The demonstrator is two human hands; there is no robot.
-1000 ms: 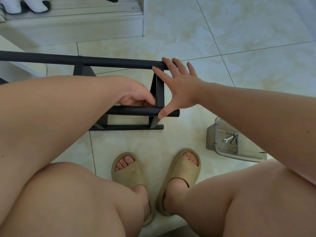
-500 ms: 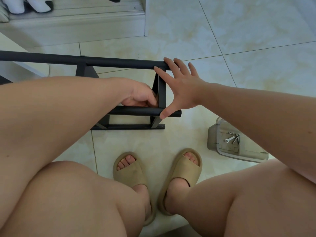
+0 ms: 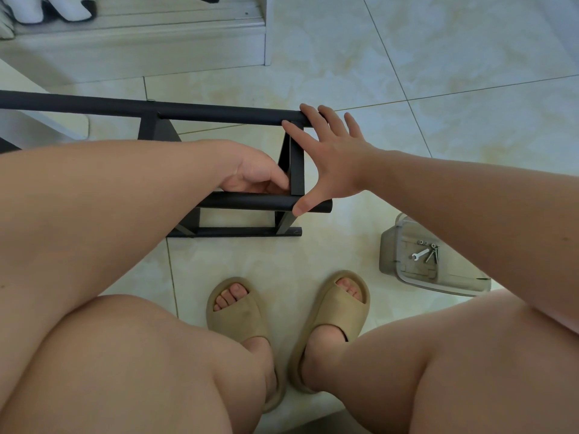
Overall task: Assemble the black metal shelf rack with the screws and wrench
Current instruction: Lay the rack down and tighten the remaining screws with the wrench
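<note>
So your right hand [image 3: 338, 158] is splayed wide across the rack [image 3: 244, 232] on the floor [image 3: 438, 57], fingers [image 3: 299, 135] on the top tube [image 3: 219, 111], thumb on the lower tube [image 3: 250, 202], likely steadying it while your left hand [image 3: 253, 173], grip hidden, sits tucked against the upright [image 3: 297, 164].

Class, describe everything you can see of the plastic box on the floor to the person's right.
The plastic box is translucent grey with a paler rim and rounded corners. It sits on the tiled floor, apart from the black rack. Inside lie a small silver wrench and a few screws. The right forearm and thigh hide its far part.
</note>
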